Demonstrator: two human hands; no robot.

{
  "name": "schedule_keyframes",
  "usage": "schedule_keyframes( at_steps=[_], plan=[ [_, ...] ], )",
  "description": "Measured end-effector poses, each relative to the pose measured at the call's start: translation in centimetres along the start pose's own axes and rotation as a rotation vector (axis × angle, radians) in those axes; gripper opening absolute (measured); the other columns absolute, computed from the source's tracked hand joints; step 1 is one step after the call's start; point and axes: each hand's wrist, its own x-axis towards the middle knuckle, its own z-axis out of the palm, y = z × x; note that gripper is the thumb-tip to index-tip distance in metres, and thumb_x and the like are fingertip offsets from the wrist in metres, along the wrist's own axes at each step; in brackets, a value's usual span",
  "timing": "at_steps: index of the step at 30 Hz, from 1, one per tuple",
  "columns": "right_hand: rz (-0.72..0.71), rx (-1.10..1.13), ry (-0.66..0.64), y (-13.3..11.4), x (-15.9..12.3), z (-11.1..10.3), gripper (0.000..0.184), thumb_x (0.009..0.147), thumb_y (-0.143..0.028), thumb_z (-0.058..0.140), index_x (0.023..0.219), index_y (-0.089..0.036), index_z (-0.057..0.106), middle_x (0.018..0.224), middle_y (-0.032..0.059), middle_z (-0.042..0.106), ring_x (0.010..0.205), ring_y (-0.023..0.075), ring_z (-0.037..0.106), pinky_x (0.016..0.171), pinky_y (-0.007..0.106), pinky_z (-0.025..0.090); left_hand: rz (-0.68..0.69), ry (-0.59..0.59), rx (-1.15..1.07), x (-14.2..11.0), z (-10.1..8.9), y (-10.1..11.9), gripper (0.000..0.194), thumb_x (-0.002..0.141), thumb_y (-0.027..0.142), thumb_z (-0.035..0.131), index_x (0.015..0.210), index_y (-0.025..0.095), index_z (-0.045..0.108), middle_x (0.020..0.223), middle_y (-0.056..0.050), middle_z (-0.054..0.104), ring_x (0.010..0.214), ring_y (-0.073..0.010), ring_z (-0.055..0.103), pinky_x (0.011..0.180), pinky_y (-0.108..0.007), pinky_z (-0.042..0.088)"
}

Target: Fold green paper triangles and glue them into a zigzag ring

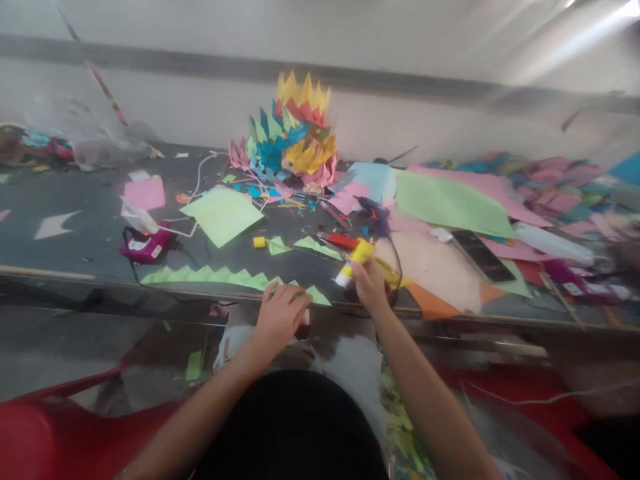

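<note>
My right hand (371, 283) is wrapped round a yellow and white glue stick (361, 252), held tilted over the table. A yellow cap (259, 242) stands apart, farther left. At the table's front edge, my left hand (283, 308) lies with its fingers spread over a strip of folded green paper triangles (220, 275). A shorter green toothed piece (318, 247) lies beyond it, near red-handled scissors (342, 241). Beside the cap sits a small folded green triangle (278, 246).
Colourful paper crowns (295, 140) are piled at the back. Green sheets (223, 215) and a phone (483, 256) lie on the table. A dark glue gun (374, 210) with a cable lies right of centre; a purple device (146, 244) is at left. Red chairs (30, 433) stand below.
</note>
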Motion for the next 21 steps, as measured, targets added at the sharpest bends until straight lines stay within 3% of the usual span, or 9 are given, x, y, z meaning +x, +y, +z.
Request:
schedule_keyframes(
  at_steps=[6, 11, 17, 21],
  plan=[
    [0.009, 0.087, 0.012, 1.0, 0.1, 0.0, 0.033, 0.075, -0.054, 0.051, 0.08, -0.021, 0.05, 0.064, -0.0028, 0.048, 0.055, 0.0115, 0.047, 0.05, 0.024, 0.041, 0.029, -0.102, 0.051, 3.1, -2.3, -0.4, 0.023, 0.091, 0.015, 0.041, 0.093, 0.023, 0.062, 0.084, 0.001, 0.065, 0.083, -0.0146, 0.058, 0.1, -0.037, 0.028],
    [0.001, 0.067, -0.013, 0.4, 0.1, 0.2, 0.031, 0.072, -0.051, 0.059, 0.076, -0.021, 0.051, 0.064, -0.0017, 0.053, 0.058, 0.0129, 0.05, 0.054, 0.026, 0.043, 0.024, -0.205, 0.061, 5.3, -1.1, -1.6, 0.021, 0.09, 0.02, 0.045, 0.085, 0.02, 0.065, 0.08, -0.001, 0.063, 0.078, -0.016, 0.057, 0.087, -0.035, 0.035],
    [-0.074, -0.286, -0.286, -0.7, -0.3, 0.7, 0.024, 0.075, -0.043, 0.058, 0.076, -0.021, 0.052, 0.063, -0.0009, 0.056, 0.056, 0.0146, 0.051, 0.054, 0.027, 0.041, -0.04, -0.148, 0.039, 5.0, 0.3, -2.0, 0.018, 0.09, 0.025, 0.049, 0.091, 0.021, 0.066, 0.088, -0.003, 0.06, 0.084, -0.0185, 0.054, 0.076, -0.032, 0.038],
    [-0.143, -0.422, -0.392, -0.8, -0.4, 0.8, 0.024, 0.077, -0.044, 0.056, 0.076, -0.02, 0.052, 0.064, -0.0006, 0.055, 0.056, 0.014, 0.049, 0.054, 0.026, 0.04, -0.049, -0.146, 0.015, 4.9, 0.4, -2.1, 0.015, 0.087, 0.024, 0.053, 0.093, 0.02, 0.066, 0.091, -0.003, 0.06, 0.086, -0.0189, 0.052, 0.075, -0.032, 0.038]
  ],
)
